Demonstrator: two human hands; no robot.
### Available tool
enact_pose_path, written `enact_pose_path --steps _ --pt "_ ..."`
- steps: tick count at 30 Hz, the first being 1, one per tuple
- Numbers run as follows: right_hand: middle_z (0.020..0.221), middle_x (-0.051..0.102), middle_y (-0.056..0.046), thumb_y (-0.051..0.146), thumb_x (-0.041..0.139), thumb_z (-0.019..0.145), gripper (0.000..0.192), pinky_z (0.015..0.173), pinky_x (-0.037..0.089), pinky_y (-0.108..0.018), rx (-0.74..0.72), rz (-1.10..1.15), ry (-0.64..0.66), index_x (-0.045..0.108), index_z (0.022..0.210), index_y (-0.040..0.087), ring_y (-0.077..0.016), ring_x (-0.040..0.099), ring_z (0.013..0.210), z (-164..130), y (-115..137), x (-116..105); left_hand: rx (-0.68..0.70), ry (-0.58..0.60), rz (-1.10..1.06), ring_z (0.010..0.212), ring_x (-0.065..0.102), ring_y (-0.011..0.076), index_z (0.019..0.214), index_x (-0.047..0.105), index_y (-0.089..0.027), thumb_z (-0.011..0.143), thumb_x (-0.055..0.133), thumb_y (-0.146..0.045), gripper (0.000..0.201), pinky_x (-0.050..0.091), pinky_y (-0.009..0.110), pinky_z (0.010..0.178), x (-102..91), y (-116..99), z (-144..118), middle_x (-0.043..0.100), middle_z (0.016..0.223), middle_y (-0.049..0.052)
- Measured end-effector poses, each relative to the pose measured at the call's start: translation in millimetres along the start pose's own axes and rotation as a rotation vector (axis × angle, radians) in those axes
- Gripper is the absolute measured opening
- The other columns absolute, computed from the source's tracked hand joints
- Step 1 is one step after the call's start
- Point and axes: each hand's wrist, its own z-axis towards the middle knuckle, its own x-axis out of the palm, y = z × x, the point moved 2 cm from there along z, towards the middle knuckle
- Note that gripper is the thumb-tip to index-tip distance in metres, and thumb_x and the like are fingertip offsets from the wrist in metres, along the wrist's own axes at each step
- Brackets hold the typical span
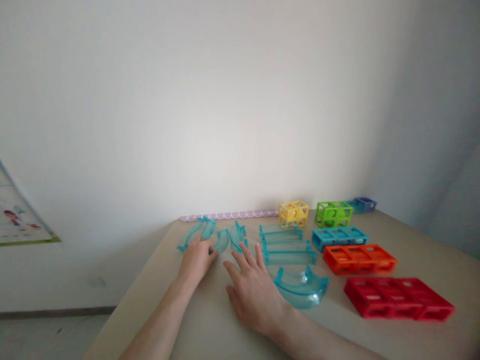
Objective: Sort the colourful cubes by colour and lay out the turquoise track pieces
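Observation:
Near the table's far left, my left hand point(198, 261) has its fingers curled down on a translucent blue curved track piece point(209, 228); the fingertips are partly hidden. A short curved blue piece point(222, 241) lies just right of that hand. My right hand point(255, 295) is held low over the table with fingers spread, holding nothing. Its fingertips come close to another curved blue piece point(237, 236) and to two straight blue track pieces point(288, 253). Beside its wrist sits a wide curved blue track piece point(303, 290).
On the right stand frame blocks: red point(399, 299), orange point(360, 259), blue point(340, 238), green point(333, 215) and yellow point(294, 214). A dark blue block point(365, 204) is in the far corner. A purple patterned strip point(232, 215) runs along the wall.

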Motion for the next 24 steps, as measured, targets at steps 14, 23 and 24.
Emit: enact_pose_path --steps 14,23,24 --pt "0.121 0.055 -0.011 0.024 0.051 0.085 0.031 0.111 0.029 -0.046 -0.219 0.204 0.039 0.058 0.114 0.017 -0.0275 0.038 0.127 -4.0 11.4 -8.5 -0.096 -0.072 -0.171 0.081 0.065 0.0218 0.112 0.063 -0.022 0.077 0.063 -0.029 0.036 0.047 0.031 0.075 -4.6 -0.2 -0.2 0.071 0.089 0.007" --pt "0.135 0.047 -0.019 0.025 0.045 0.092 0.064 0.103 0.042 -0.044 0.053 0.307 -0.372 0.014 0.148 0.013 -0.0264 0.046 0.122 -5.0 0.1 -10.2 -0.076 -0.36 -0.943 0.088 0.062 0.0174 0.108 0.06 -0.021 0.072 0.071 -0.038 0.041 0.047 0.028 0.081 -29.1 -19.1 -5.0 0.067 0.1 0.004" --pt "0.138 0.044 -0.021 0.027 0.045 0.093 0.073 0.101 0.043 -0.046 0.082 0.311 -0.429 0.002 0.149 0.013 -0.0275 0.047 0.123 -5.7 -1.9 -9.0 -0.039 -0.28 -1.024 0.086 0.061 0.0169 0.109 0.06 -0.021 0.071 0.073 -0.037 0.043 0.047 0.027 0.079 -27.2 -22.1 -6.9 0.067 0.098 0.003"
